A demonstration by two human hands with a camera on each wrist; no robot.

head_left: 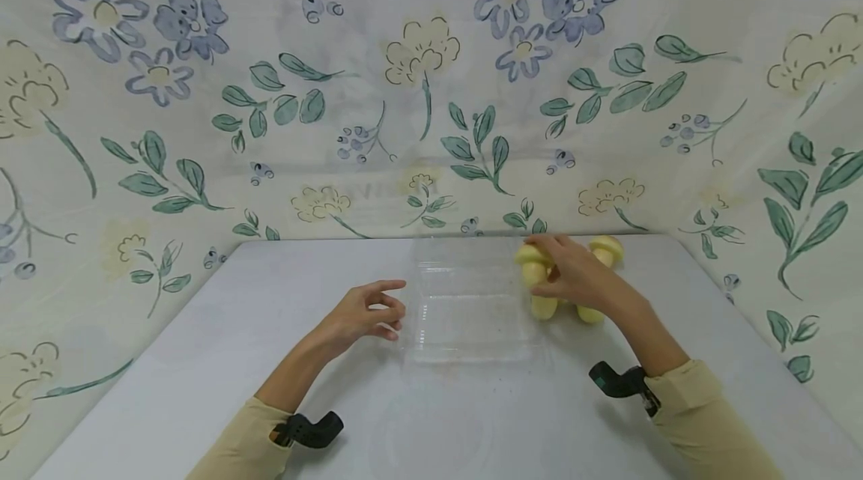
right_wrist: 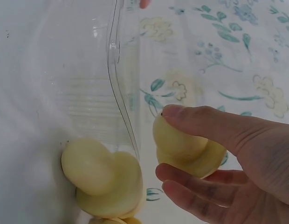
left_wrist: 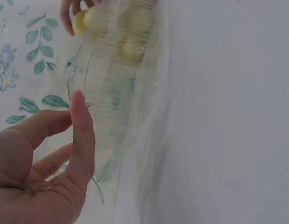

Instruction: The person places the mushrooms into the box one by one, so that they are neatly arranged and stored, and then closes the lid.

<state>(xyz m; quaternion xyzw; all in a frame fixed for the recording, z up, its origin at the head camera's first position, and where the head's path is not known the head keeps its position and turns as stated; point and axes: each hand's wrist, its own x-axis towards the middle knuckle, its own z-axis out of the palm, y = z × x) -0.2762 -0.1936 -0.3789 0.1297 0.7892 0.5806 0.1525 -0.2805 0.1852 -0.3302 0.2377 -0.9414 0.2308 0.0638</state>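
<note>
My right hand pinches a pale yellow mushroom-shaped piece between thumb and fingers, near the right side of a clear plastic container. In the right wrist view the held mushroom is lifted above the container's rim, its rounded stem end towards the camera. More yellow mushrooms lie on the table beside the container, partly behind my right hand in the head view. My left hand hovers at the container's left side with loosely bent fingers and nothing in them. Its fingertips overlap the clear rim in the left wrist view.
A white table carries everything. Behind and around it hangs a floral cloth. A black wrist camera sits on the left sleeve, and another wrist camera on the right.
</note>
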